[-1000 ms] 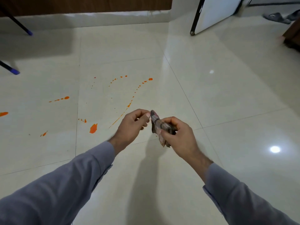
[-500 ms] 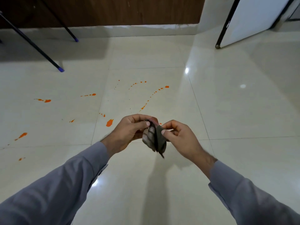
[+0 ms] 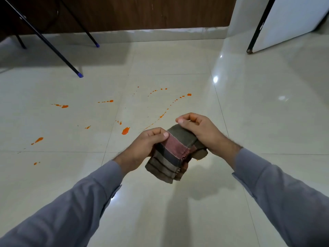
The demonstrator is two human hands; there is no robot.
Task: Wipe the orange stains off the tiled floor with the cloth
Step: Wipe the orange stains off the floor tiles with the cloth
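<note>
A folded cloth (image 3: 173, 154) with brown, grey and red stripes hangs in the air in front of me. My left hand (image 3: 146, 147) pinches its left edge and my right hand (image 3: 201, 131) grips its upper right corner. Orange stains spatter the glossy cream tiled floor (image 3: 267, 113) ahead and to the left: a large blob (image 3: 125, 131) just left of my hands, a dotted streak (image 3: 175, 101) running away to a drop at its far end, and smaller marks further left (image 3: 64, 106). The cloth is above the floor and touches none of the stains.
Black metal legs with blue tips (image 3: 80, 75) slant down at the upper left. A dark wooden wall with a pale skirting (image 3: 160, 32) closes the far side. A white door with a black edge (image 3: 256, 32) stands at the upper right.
The cloth was bunched between my hands; now it is spread wider, with its striped face showing. My hands have moved apart, and the view has shifted so the stains lie further left and ahead.
</note>
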